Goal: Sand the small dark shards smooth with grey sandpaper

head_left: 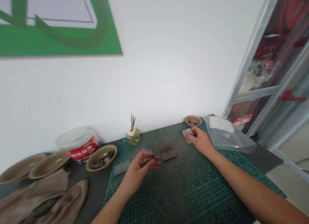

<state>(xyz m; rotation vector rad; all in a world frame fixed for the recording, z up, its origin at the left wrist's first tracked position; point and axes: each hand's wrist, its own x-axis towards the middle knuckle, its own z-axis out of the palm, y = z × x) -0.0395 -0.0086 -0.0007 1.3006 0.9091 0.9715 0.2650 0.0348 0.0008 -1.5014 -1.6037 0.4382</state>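
Note:
My left hand (pixel 139 167) is held above the green cutting mat (pixel 190 198), its fingers curled and the thumb drawn in around a small brown piece (pixel 147 159). What kind of piece it is, I cannot make out. Farther back on the right, my right hand (pixel 199 141) pinches the edge of a small pale square sheet (pixel 186 136) at the mat's surface. Between the two hands lies a brown square sheet of what looks like sandpaper (pixel 168 152) with dark handwritten marks. A grey flat strip (pixel 121 167) rests left of my left hand.
A bowl of stones (pixel 101 157) and a white tub with a red label (pixel 78 143) stand left. At the back are a reed diffuser (pixel 133 136) and a small bowl (pixel 193 120). A clear plastic bag (pixel 227 137) lies right; brown cloths (pixel 48 195) lie front left.

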